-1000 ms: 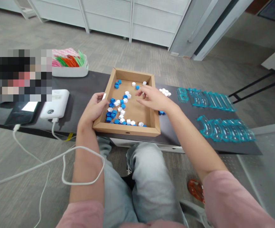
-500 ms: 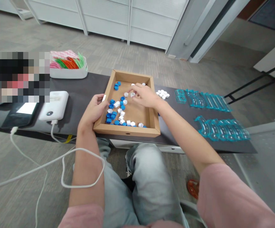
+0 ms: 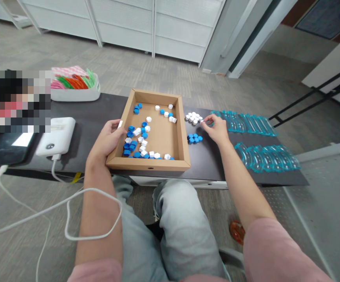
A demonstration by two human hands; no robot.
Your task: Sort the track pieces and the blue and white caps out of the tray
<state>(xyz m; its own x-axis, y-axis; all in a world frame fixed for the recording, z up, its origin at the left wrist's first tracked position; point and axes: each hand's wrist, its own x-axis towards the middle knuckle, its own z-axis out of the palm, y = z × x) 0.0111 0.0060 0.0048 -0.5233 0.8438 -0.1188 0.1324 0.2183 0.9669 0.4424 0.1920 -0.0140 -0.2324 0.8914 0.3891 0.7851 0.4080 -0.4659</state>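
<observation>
My left hand [image 3: 109, 138] is closed round the left wall of an open cardboard box [image 3: 184, 147], its thumb over the rim. Inside lie several small blue hexagonal pieces [image 3: 132, 145] and white hexagonal pieces [image 3: 149, 119], mostly along the left and front sides. To the right of the box, my right hand [image 3: 217, 127] pinches a white hexagonal piece [image 3: 201, 122] at the edge of a white pile [image 3: 192, 117]. A cluster of blue pieces [image 3: 194, 138] sits on the table just in front of that pile.
Clear teal plastic parts stand in a back row [image 3: 249, 123] and a front row [image 3: 266, 157] on the dark table [image 3: 208, 164]. To the left are a white power bank [image 3: 56, 135] with a cable [image 3: 93, 190] looping over my left forearm, and a white basket [image 3: 76, 94] of colourful strips.
My right hand has moved out of the box to the right, over to the white pile on the table. My left hand stays on the box wall. The view has shifted slightly.
</observation>
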